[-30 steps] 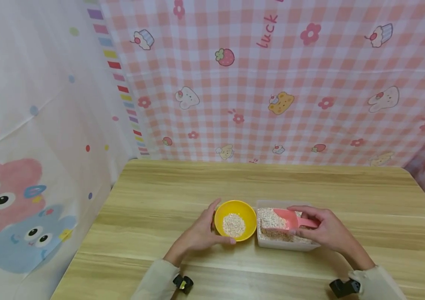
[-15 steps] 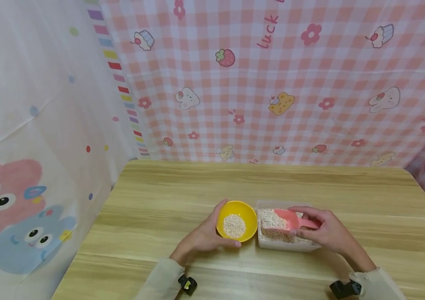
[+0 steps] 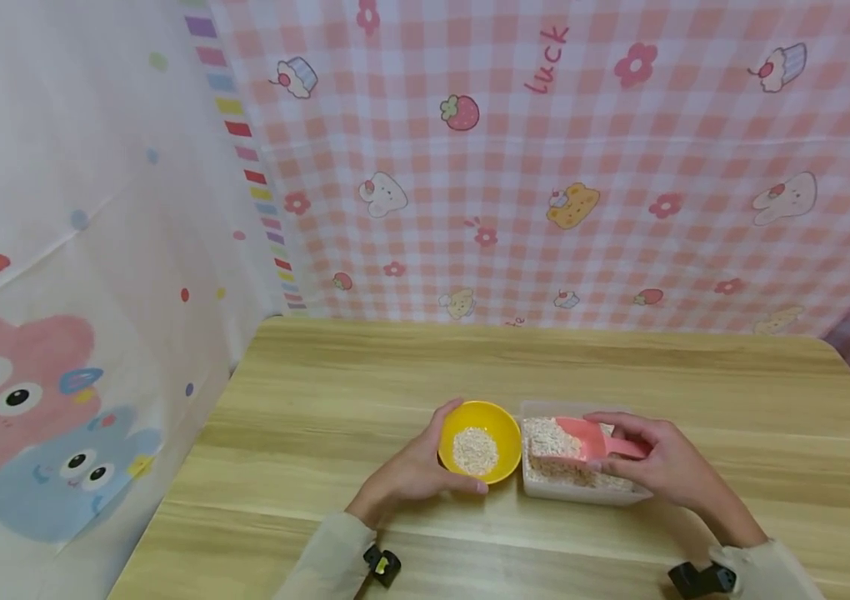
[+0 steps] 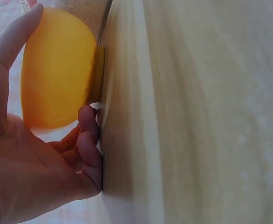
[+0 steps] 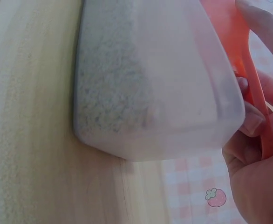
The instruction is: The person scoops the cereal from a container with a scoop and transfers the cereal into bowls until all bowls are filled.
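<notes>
A yellow bowl (image 3: pixel 502 427) with a small heap of oats (image 3: pixel 475 451) in it stands on the table. My left hand (image 3: pixel 417 462) holds the bowl from its left side, thumb along the near side and fingers round the back. In the left wrist view, the other fingers curl low beside the bowl's foot. My right hand (image 3: pixel 657 458) grips the handle of a pink scoop (image 3: pixel 582 437), which is heaped with oats. The scoop is over a translucent plastic box (image 5: pixel 187 79) partly filled with oats, just right of the bowl.
The box and bowl stand side by side on a wooden table (image 3: pixel 365 367). Behind it hangs a pink checked cloth (image 3: pixel 515 150); a white patterned cloth (image 3: pixel 132 292) hangs on the left. Black wrist cameras (image 3: pixel 382 567) sit at both sleeves.
My left hand has moved right and closed in round the bowl, nudging it slightly toward the box. My right hand and the loaded scoop have stayed over the box. The head view has shifted slightly.
</notes>
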Motion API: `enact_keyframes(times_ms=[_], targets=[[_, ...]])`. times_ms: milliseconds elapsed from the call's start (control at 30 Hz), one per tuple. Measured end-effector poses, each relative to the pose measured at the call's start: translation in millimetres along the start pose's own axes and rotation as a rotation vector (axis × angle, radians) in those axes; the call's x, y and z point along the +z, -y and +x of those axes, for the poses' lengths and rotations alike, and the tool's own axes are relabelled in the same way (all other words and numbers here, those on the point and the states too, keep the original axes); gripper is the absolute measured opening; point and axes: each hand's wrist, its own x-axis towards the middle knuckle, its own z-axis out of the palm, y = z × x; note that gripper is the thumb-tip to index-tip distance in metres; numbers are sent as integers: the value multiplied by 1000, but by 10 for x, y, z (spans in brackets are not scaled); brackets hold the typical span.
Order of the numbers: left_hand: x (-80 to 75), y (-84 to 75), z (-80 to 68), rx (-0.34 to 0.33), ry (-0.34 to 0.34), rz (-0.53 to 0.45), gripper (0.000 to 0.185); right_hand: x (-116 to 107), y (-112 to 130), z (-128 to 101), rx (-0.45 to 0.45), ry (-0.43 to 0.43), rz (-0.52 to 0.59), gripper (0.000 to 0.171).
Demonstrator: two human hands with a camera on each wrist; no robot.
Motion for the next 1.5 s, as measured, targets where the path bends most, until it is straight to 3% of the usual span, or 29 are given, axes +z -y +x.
enact_keyframes(times_ms=[400,833,1000,1233,1500], targets=[[-12,-6,-1,-43,-8,-7,117,8,24,10,-18,-32,-83,48],[13,-12,42,-10,8,-8,117,-21,57,15,-17,-23,-90,49],[-6,4,16,-20,-7,-13,117,-25,151,95,-1,-19,-133,49],[2,6,12,-23,-8,-33,114,-60,297,191,-69,7,-143,50],[1,-2,20,-27,1,-44,115,-95,443,301,-88,16,-221,51]])
